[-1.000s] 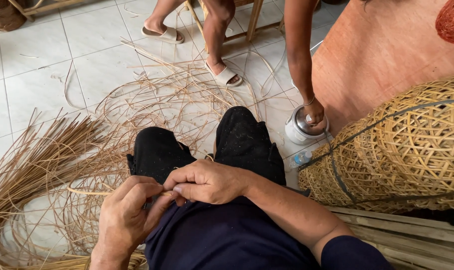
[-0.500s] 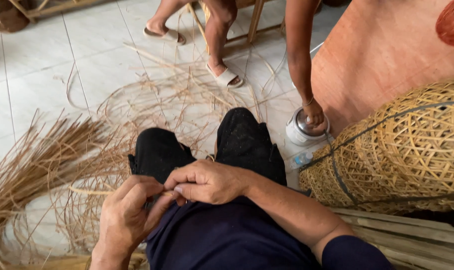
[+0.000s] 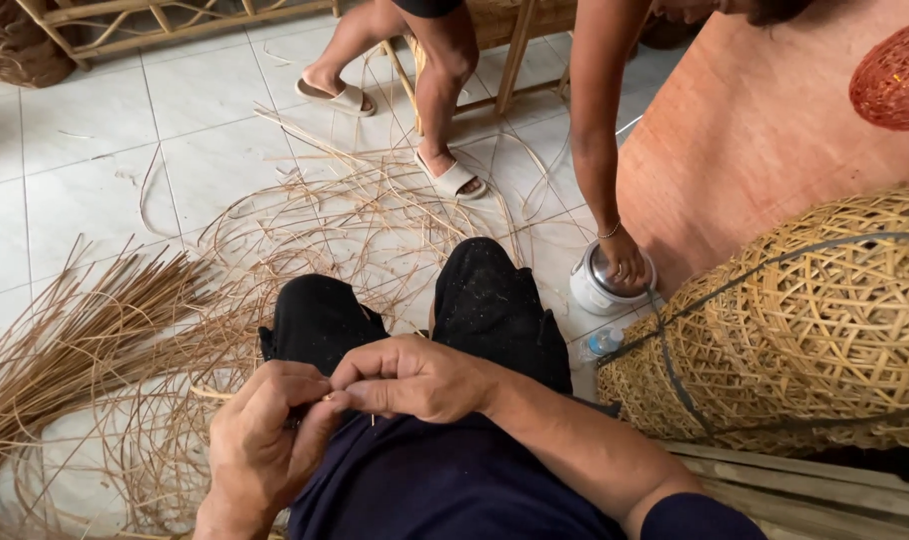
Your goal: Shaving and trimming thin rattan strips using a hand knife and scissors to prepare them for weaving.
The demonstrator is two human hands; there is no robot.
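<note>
From my remote seat I see both hands meeting low in the centre of the frame, over the lap in dark trousers. The left hand sits lower left, its fingers curled narrow, and the right hand comes in from the lower right with thumb and forefinger pinched against the left's fingertips. Between them is a thin pale rattan strand, gripped where the two hands touch; its free end pokes out leftward from the left hand, so its long axis runs roughly left to right across the lap. Both hands are on it, the left one nearer the free end. How much of the strand lies inside the fists I cannot tell. To the left of the frame a loose heap of brown rattan strips spreads over the white tiled floor. At right stands a large woven rattan basket, and above it another person's hand rests on a small white round tin.
</note>
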